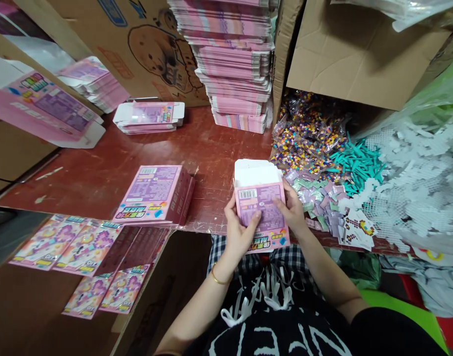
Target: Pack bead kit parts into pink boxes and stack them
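Between my hands is a pink and purple cardboard box (265, 217), its white end flaps standing open at the far end. My left hand (238, 230) grips the near left side, thumb across the printed panel. On the right edge, my right hand (293, 208) holds the same box with the thumb on its face. Left of my hands, a stack of finished-looking pink boxes (152, 193) lies on the red-brown tabletop (215, 148). Close to my right hand are small lilac and green sachets (322, 200).
Tall stacks of flattened pink boxes (237, 64) stand at the back. On the right lie bags of coloured beads (308, 133), teal sticks (359, 165), printed cards (355, 230) and white mesh pieces (400, 158). More boxes (81, 252) sit lower left, beyond the table edge.
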The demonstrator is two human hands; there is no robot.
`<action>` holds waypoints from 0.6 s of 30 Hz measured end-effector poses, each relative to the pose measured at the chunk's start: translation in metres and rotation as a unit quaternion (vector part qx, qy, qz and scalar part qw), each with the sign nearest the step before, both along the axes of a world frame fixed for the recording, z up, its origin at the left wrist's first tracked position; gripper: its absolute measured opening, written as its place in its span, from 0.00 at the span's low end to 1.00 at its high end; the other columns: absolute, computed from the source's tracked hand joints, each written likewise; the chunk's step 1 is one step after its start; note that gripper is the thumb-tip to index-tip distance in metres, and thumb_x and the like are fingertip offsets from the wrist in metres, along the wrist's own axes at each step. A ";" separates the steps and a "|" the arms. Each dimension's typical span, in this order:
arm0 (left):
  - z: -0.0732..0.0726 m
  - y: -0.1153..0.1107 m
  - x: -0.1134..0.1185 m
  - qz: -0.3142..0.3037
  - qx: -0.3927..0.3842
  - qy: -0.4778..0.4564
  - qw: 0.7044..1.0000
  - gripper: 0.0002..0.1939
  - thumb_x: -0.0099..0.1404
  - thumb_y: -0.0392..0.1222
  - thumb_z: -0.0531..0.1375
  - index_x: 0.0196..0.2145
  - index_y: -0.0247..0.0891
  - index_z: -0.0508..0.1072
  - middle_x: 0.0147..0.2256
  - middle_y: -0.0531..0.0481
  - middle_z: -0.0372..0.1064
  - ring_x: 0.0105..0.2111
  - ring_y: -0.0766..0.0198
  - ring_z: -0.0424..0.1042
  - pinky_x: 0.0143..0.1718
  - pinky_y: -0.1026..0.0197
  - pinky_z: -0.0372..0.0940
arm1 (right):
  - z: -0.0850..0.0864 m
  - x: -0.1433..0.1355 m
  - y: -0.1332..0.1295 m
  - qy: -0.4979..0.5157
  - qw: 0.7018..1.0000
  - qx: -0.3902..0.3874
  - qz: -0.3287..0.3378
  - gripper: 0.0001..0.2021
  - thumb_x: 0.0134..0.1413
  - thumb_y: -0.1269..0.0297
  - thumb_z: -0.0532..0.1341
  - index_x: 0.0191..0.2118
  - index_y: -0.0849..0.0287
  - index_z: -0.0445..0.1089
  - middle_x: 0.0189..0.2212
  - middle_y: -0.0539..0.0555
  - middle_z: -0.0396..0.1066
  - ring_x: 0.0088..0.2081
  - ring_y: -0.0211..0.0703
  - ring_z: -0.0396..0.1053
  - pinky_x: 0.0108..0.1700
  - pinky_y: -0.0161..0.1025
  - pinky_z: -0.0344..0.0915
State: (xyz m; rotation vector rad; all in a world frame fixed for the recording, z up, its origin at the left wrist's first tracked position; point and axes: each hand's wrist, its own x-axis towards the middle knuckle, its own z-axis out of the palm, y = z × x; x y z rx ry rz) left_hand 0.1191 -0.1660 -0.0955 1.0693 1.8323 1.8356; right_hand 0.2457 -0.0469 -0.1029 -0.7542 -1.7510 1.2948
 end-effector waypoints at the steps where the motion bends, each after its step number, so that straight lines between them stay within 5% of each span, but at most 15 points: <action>1: 0.012 -0.003 0.000 0.008 0.022 0.007 1.000 0.37 0.64 0.50 0.65 0.63 0.40 0.51 0.60 0.35 0.58 0.58 0.53 0.68 0.58 0.50 0.65 | 0.013 0.003 -0.009 0.033 0.999 -0.008 0.023 0.33 0.58 0.47 0.62 0.65 0.52 0.54 0.63 0.62 0.60 0.65 0.54 0.59 0.64 0.54 0.60; 4: 0.051 -0.014 -0.003 0.021 0.088 0.081 0.993 0.40 0.59 0.50 0.68 0.62 0.43 0.53 0.59 0.40 0.59 0.56 0.54 0.67 0.56 0.54 0.65 | 0.054 0.019 -0.024 0.081 0.993 0.003 0.088 0.38 0.55 0.50 0.66 0.66 0.47 0.48 0.56 0.58 0.66 0.51 0.51 0.70 0.51 0.48 0.70; 8: 0.078 -0.031 -0.008 -0.064 0.024 0.041 0.997 0.22 0.60 0.47 0.68 0.47 0.42 0.64 0.40 0.52 0.66 0.35 0.66 0.70 0.36 0.64 0.67 | 0.079 0.036 -0.025 0.031 0.991 -0.012 0.128 0.21 0.53 0.51 0.67 0.50 0.50 0.66 0.35 0.50 0.68 0.31 0.43 0.66 0.35 0.41 0.68; 10: 0.072 -0.038 -0.005 -0.117 -0.036 -0.043 0.992 0.15 0.63 0.47 0.66 0.36 0.41 0.62 0.30 0.57 0.62 0.26 0.70 0.63 0.28 0.67 0.61 | 0.070 0.037 -0.027 0.011 0.993 -0.032 0.117 0.15 0.54 0.49 0.65 0.34 0.54 0.67 0.29 0.50 0.64 0.29 0.41 0.64 0.33 0.40 0.66; 12: 0.054 -0.044 0.000 -0.132 -0.069 -0.115 0.982 0.18 0.62 0.47 0.66 0.30 0.40 0.59 0.26 0.59 0.59 0.23 0.72 0.60 0.26 0.67 0.58 | 0.050 0.036 -0.036 0.019 0.996 -0.044 0.081 0.17 0.56 0.48 0.64 0.28 0.55 0.64 0.31 0.51 0.65 0.33 0.43 0.67 0.37 0.41 0.67; 14: 0.032 -0.052 0.007 -0.105 -0.069 -0.170 0.977 0.21 0.58 0.47 0.69 0.31 0.40 0.58 0.26 0.60 0.60 0.24 0.71 0.62 0.26 0.68 0.59 | 0.026 0.035 -0.050 0.057 0.995 -0.073 0.048 0.14 0.54 0.50 0.66 0.36 0.53 0.66 0.36 0.52 0.68 0.38 0.45 0.70 0.42 0.43 0.69; 16: 0.013 -0.061 0.013 -0.082 -0.051 -0.203 0.974 0.25 0.54 0.45 0.72 0.37 0.42 0.57 0.31 0.58 0.67 0.29 0.68 0.69 0.31 0.65 0.64 | 0.006 0.038 -0.065 0.097 0.988 -0.115 0.035 0.23 0.52 0.52 0.69 0.50 0.49 0.63 0.36 0.50 0.70 0.38 0.45 0.72 0.45 0.45 0.70; 18: 0.001 -0.072 0.017 -0.081 -0.048 -0.200 0.975 0.30 0.52 0.44 0.73 0.43 0.43 0.57 0.38 0.53 0.72 0.38 0.62 0.74 0.41 0.59 0.67 | -0.004 0.044 -0.077 0.089 0.986 -0.133 0.046 0.25 0.51 0.51 0.70 0.52 0.49 0.64 0.34 0.50 0.71 0.37 0.45 0.73 0.47 0.47 0.70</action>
